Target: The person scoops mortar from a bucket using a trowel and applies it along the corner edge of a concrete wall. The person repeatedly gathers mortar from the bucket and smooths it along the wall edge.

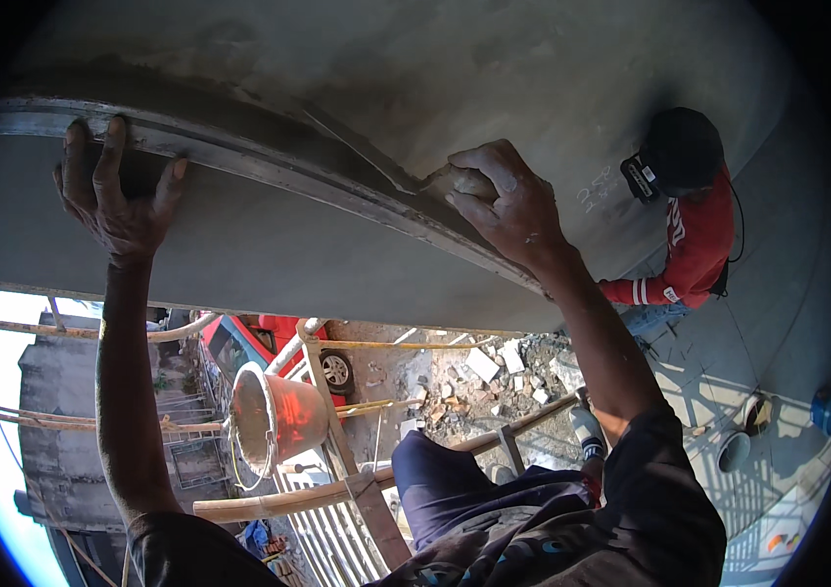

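1. Grips the trowel point(364, 149) by its handle in the right hand point(515, 201), with fingers closed around it and the blade against or close to grey plaster point(337, 59), just above the straightedge point(278, 171).
2. Braces that straightedge with the left hand point(125, 217), spreading the fingers and resting their tips on its face.
3. Seems to be finishing plaster along the edge; calls next for a steady stroke without nudging the straightedge.
4. Farther right, includes a co-worker point(701, 230).

Trowel handle point(474, 183): mostly buried under the right fingers point(482, 159).
Bar point(278, 174): fades into darkness beyond the left fingers point(110, 161); other end lost behind the right forearm point(611, 342).
Other worker's sleeve point(650, 291): its hand hidden by that forearm.
Rubble point(482, 365): below the right fingers, smallest bits unclear.
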Demonstrator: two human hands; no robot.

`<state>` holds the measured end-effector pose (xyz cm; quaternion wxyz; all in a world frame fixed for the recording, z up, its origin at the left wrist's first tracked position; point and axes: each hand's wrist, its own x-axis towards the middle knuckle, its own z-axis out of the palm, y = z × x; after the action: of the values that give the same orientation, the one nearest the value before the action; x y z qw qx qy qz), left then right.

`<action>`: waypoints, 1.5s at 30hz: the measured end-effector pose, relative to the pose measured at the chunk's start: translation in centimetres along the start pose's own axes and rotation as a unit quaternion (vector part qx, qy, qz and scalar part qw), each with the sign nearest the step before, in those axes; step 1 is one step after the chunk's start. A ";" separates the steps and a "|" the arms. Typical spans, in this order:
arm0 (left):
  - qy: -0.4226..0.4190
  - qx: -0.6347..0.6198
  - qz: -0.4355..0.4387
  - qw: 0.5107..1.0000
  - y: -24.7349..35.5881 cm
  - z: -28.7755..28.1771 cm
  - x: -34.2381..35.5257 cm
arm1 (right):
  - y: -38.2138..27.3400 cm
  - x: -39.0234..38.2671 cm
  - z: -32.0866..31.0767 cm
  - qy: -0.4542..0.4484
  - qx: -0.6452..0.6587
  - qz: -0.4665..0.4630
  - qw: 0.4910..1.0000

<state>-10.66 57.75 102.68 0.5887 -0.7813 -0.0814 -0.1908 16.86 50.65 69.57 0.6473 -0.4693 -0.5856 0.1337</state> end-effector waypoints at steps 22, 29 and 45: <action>0.002 0.035 -0.009 0.999 0.3 -0.2 -0.2 | -10.1 6.8 -4.4 -0.102 0.068 -0.002 0.992; -0.018 0.027 -0.045 0.998 0.4 -0.3 -0.8 | -13.6 13.2 -2.5 -0.041 0.118 -0.033 0.992; -0.020 0.013 -0.071 0.997 0.4 -0.1 -1.6 | -14.5 13.0 0.2 0.055 0.102 -0.140 0.983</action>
<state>-12.00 57.69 101.71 0.5825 -0.7691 -0.1505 -0.2156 14.84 52.58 88.83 0.7356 -0.3205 -0.5921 0.0746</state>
